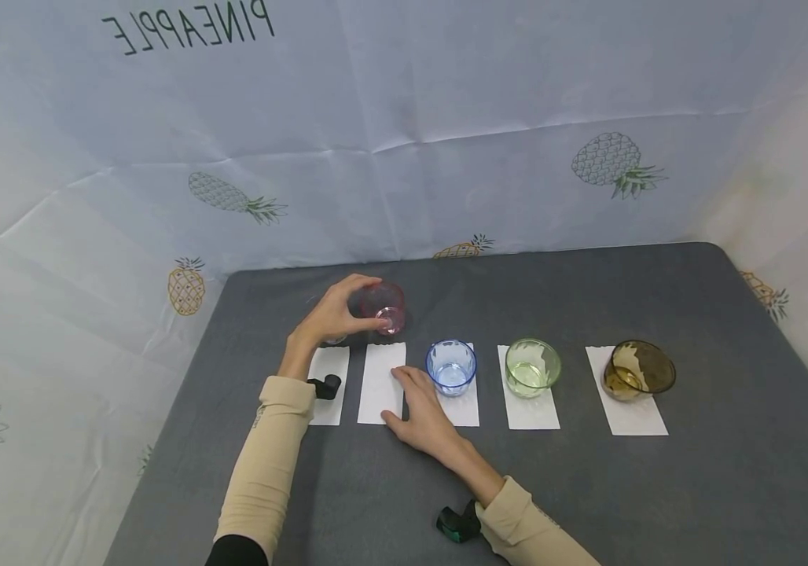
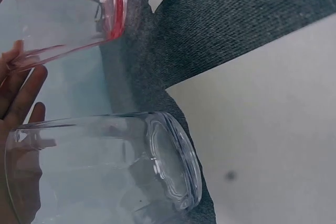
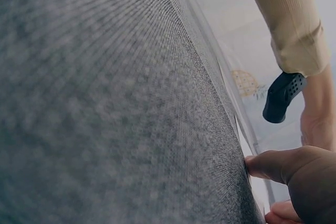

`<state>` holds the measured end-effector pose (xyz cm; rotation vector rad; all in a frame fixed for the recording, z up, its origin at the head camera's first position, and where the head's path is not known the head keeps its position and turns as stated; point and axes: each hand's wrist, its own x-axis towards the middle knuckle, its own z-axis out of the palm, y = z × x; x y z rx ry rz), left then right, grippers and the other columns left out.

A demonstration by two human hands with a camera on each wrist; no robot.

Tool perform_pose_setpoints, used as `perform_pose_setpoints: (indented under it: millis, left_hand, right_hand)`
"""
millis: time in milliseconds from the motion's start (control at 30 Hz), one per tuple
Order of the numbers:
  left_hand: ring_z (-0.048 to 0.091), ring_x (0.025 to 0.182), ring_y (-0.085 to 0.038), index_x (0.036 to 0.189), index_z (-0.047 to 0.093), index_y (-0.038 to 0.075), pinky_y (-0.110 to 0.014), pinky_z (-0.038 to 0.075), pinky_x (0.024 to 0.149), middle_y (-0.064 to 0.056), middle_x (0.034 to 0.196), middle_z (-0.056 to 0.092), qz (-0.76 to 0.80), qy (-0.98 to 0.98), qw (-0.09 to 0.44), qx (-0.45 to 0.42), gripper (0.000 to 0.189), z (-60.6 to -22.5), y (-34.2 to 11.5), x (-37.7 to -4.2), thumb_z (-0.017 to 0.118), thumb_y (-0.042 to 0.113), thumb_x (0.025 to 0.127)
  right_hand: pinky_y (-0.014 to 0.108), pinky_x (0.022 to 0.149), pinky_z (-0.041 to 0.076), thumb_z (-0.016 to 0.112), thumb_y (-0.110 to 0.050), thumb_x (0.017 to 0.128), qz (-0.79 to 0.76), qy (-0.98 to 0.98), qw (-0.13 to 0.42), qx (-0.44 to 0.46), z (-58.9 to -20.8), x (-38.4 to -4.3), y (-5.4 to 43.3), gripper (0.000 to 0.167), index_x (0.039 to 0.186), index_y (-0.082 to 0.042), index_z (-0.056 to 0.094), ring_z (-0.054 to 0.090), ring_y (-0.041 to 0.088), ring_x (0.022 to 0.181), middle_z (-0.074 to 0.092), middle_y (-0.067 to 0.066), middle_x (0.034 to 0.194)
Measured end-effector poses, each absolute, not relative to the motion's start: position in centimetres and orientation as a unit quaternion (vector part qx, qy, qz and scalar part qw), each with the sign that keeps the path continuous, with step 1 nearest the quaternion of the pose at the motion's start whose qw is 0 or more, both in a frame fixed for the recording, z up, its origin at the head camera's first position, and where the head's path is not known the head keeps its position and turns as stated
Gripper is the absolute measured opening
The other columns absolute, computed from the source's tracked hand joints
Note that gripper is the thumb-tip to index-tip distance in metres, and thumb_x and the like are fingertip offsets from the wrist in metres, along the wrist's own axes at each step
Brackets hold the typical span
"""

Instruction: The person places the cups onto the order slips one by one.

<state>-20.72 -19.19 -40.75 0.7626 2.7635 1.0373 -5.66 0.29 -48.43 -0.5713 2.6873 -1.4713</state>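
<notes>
Head view: From my remote station I see the left hand [image 1: 336, 313] grasping a pink glass [image 1: 384, 300] between thumb and fingers, beyond the far edge of the second white sheet [image 1: 379, 362] from the left. I cannot tell whether the glass base touches the grey table [image 1: 538, 299]. The right hand [image 1: 424, 413] is low at that second sheet, fingers extended and slightly spread, grasping no glass. To its right I log a blue glass [image 1: 452, 368], a green glass [image 1: 533, 368] and an amber glass [image 1: 637, 371], each on a sheet of its own. A pineapple-print curtain [image 1: 411, 79] hangs behind.

Left wrist view: Fingers at the left edge hold the pink glass; its deeper red end points toward the table. A clear glass [image 2: 105, 161] is near it, just beside a white sheet's edge. Part of the hand shows through the clear wall.

Right wrist view: I note the right thumb [image 3: 270, 165] extended, its tip at a white sheet. The left sleeve [image 3: 291, 24] and a black wrist device [image 3: 283, 98] show above.
</notes>
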Motion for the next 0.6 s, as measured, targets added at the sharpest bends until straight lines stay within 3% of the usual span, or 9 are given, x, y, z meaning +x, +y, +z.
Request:
perform_pose_setpoints:
  millis: [333, 600]
  left_hand:
    - [0.056, 0.130, -0.036, 0.144, 0.055, 0.001, -0.055, 0.046, 0.113, -0.023, 0.139, 0.058, 0.377, 0.885, 0.036, 0.271, 0.081, -40.25, -18.94, -20.79, 0.093, 0.021, 0.075]
    - [0.057, 0.130, -0.036, 0.144, 0.055, -0.001, -0.049, 0.047, 0.114, -0.022, 0.140, 0.057, 0.392, 0.878, 0.027, 0.274, 0.081, -39.97, -18.83, -20.14, 0.093, 0.017, 0.075]
  right_hand:
    - [0.059, 0.118, 0.036, 0.077, -0.010, 0.087, -0.472, 0.862, 0.019, -0.181, -48.46, -5.83, 0.27, 0.065, 0.143, 0.009, 0.050, 0.043, 0.042, 0.141, 0.053, 0.024, 0.144]
    - [0.058, 0.117, 0.038, 0.077, -0.011, 0.086, -0.470, 0.864, 0.016, -0.181, -48.51, -5.76, 0.22, 0.065, 0.142, 0.009, 0.051, 0.044, 0.042, 0.140, 0.053, 0.024, 0.143]
